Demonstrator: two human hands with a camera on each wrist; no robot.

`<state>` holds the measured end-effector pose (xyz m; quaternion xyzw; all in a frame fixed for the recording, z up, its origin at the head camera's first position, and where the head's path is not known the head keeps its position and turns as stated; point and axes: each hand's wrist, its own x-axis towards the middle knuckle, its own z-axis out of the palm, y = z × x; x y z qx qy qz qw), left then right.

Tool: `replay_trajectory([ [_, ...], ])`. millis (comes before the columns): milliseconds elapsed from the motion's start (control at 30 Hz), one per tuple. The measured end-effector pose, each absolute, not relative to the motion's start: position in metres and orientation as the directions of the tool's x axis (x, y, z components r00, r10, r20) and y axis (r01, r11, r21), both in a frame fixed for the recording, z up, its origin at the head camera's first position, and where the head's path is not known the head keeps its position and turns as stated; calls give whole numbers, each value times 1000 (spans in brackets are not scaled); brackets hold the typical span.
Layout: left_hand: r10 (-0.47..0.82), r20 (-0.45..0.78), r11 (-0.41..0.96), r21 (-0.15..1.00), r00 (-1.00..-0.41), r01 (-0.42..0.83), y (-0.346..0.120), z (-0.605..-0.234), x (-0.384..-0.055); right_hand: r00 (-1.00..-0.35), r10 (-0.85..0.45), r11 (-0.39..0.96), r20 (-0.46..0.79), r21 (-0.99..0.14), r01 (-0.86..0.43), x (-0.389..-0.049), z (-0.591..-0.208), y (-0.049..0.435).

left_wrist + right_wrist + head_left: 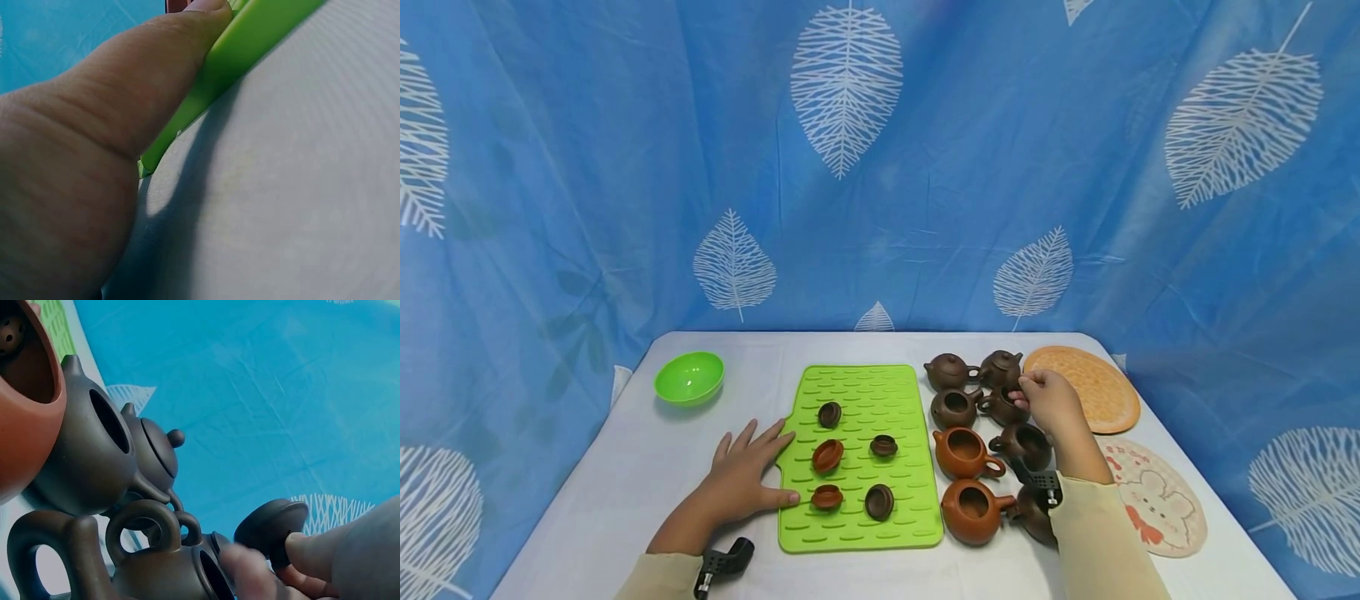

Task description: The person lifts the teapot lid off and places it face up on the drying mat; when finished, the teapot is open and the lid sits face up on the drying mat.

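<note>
My right hand pinches the knob of a dark brown teapot lid between thumb and fingers. The lid is tilted and apart from the open dark teapot beside it. In the head view, the fingers largely hide that lid. My left hand lies with spread fingers at the left edge of a green mat, thumb and fingertips touching it. On the mat lie several loose lids, among them a dark one and a reddish one.
Two lidded dark teapots stand at the back. Lidless reddish teapots and dark ones sit nearer. A green bowl is at the far left. An orange round mat and a mouse-printed mat lie at the right.
</note>
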<state>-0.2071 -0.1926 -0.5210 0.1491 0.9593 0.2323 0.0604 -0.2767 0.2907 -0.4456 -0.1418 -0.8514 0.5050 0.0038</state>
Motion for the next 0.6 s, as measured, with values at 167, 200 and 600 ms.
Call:
replay_trajectory([
  [167,310,-45,849,463,-950,255,-194,-521,-207,-961,209,336,-184,-909,247,-280,-447,291],
  [200,309,-45,848,464,-950,254,-193,-520,-207,-961,202,324,-187,-914,246,-280,-447,291],
  [600,305,-54,854,457,-951,248,-193,-520,-209,-973,85,100,-216,-969,224,-280,-445,290],
])
